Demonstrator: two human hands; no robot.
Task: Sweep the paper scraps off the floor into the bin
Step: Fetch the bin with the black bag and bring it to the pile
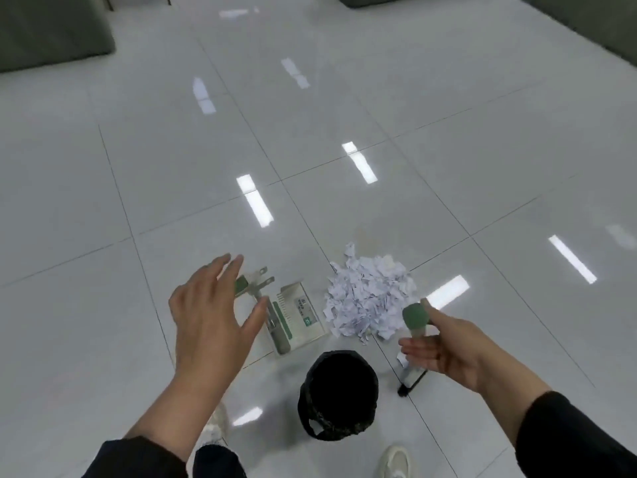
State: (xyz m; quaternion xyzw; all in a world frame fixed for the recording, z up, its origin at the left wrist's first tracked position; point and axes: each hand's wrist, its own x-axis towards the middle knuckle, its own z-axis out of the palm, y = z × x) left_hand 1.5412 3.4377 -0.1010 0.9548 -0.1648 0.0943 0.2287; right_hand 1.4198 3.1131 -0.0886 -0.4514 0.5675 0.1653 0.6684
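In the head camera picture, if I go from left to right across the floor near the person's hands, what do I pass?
Left hand → dustpan → black bin → pile of paper scraps → broom handle → right hand.

One camera only, riding on the person's head, looking forward and steeply down at the tiled floor (344, 115). It's a wide lens: grout lines splay outward and the far furniture (51, 29) curls into the top corners. The view sits at standing height, so both hands, left hand (213, 315) and right hand (444, 350), loom large and close in the lower half, with the sleeves cut off by the bottom edge. Straight below, the bin (339, 395) is seen almost mouth-on, and a shoe (396, 460) pokes in at the bottom edge. The paper scraps (368, 298) lie just ahead, near centre.
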